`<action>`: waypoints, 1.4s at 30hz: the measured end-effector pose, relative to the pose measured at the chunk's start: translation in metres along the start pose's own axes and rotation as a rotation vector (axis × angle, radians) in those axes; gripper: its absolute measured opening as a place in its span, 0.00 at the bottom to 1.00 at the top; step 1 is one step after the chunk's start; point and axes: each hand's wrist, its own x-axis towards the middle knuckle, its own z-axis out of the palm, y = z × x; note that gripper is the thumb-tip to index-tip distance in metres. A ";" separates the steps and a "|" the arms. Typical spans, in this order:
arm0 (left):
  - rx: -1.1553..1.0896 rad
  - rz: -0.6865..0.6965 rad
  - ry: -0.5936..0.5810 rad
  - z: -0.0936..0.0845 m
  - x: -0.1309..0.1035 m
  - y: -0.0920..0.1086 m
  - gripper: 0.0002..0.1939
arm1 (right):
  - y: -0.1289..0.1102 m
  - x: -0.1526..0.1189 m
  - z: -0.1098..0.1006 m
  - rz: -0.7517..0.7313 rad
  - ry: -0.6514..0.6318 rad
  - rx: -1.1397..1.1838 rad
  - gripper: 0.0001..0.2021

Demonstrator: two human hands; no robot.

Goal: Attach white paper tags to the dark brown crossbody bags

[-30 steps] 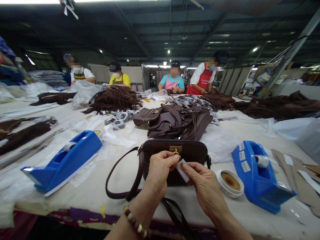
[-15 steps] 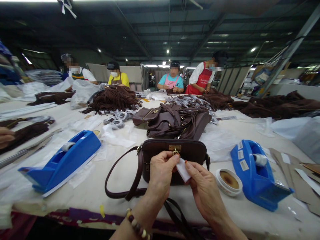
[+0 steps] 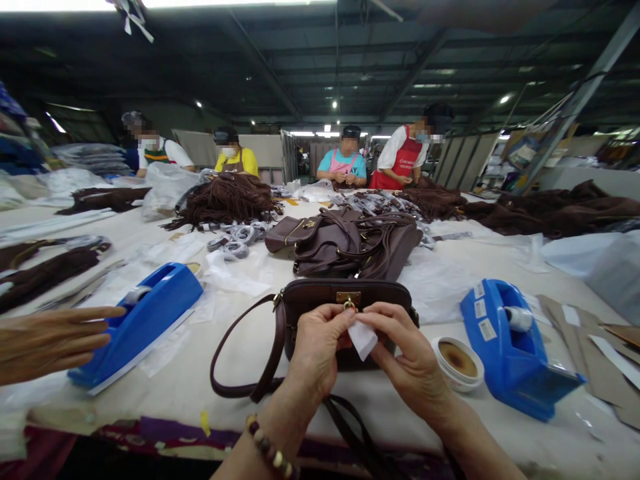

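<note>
A dark brown handbag (image 3: 310, 291) stands upright in front of me, with a gold-coloured plate (image 3: 349, 297) and ring at its top front. Just below the ring, my left hand (image 3: 316, 347) pinches a small piece of white paper or tissue (image 3: 363, 340) between thumb and fingers. My right hand (image 3: 407, 353) has its bent fingers at the paper's upper edge and its thumb beside it. Whatever the paper covers is hidden. The bag's strap (image 3: 216, 365) loops out to the left, and another strap part hangs over the table edge beneath my wrists.
Blue tape dispensers (image 3: 163, 293) (image 3: 505, 353) stand on both sides. Another person's hand (image 3: 57, 343) reaches in at the left one. A round tub (image 3: 457, 363) of brown stuff sits right of the bag. Behind lie more brown bags (image 3: 350, 243); several people work across the table (image 3: 125, 413).
My right fingers have moved up the white paper towards the ring, and its lower end now hangs free. Another person's hand has come in over the left tape dispenser, which has shifted slightly.
</note>
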 end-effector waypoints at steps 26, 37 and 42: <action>0.022 -0.097 -0.049 -0.006 0.001 0.004 0.08 | -0.006 0.000 0.001 0.494 -0.329 -0.130 0.06; 0.040 -0.075 -0.021 -0.005 0.000 0.005 0.07 | -0.001 0.004 0.004 0.569 -0.329 0.026 0.08; 0.059 -0.045 -0.006 -0.004 -0.001 0.006 0.07 | -0.005 0.007 -0.002 0.593 -0.309 0.125 0.09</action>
